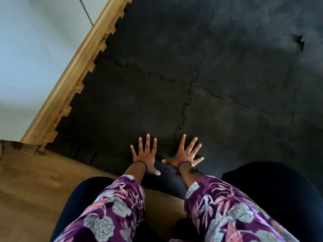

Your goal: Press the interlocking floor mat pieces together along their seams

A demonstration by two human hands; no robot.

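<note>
Dark interlocking floor mat pieces cover the floor ahead. The near left piece (125, 109) and the near right piece (236, 130) meet along a jigsaw seam (183, 112) that runs toward me. My left hand (144, 154) lies flat with fingers spread on the near left piece, just left of the seam. My right hand (186, 153) lies flat with fingers spread just right of the seam, its thumb reaching across it. Both hands hold nothing. A cross seam (157, 76) runs farther away.
A wooden skirting board (70, 75) and a white wall (26, 58) border the mats on the left. Bare wooden floor (35, 180) lies at the near left. A lifted mat corner or gap (300, 42) shows at the far right. My knees in dark trousers flank my arms.
</note>
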